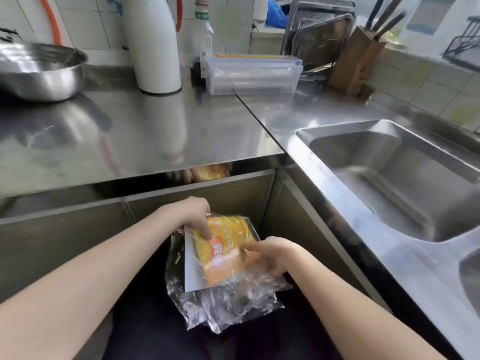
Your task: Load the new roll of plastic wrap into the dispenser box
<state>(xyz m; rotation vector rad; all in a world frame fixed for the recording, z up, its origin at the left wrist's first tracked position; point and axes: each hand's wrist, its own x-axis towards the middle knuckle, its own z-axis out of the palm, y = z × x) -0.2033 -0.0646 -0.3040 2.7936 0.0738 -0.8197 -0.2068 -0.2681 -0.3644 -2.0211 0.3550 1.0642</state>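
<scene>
On your far left a steel bowl [39,70] sits on the counter [145,131]; what is in it cannot be made out. Next to the right a white cylinder [153,45] stands upright, and behind it a bottle [204,24] with a green label too blurred to read. Just right of that is the clear dispenser box [253,74], lid down, with a roll visible through its wall. Further right a wooden knife block [358,61] holds several dark-handled knives, and the sink [400,178] fills the right side.

Below the counter's edge, in front of the cabinet, you hold the new roll of plastic wrap [226,250], its yellow-orange label printed with characters that are only partly legible. It lies inside a crinkled clear bag [223,305] alongside a white card [191,268]. Your left hand [196,216] pinches the top left of the package, thumb pressed on the label. Your right hand [270,254] has its fingers curled round the roll's right side through the film. The roll lies between both hands, well apart from the dispenser box.
</scene>
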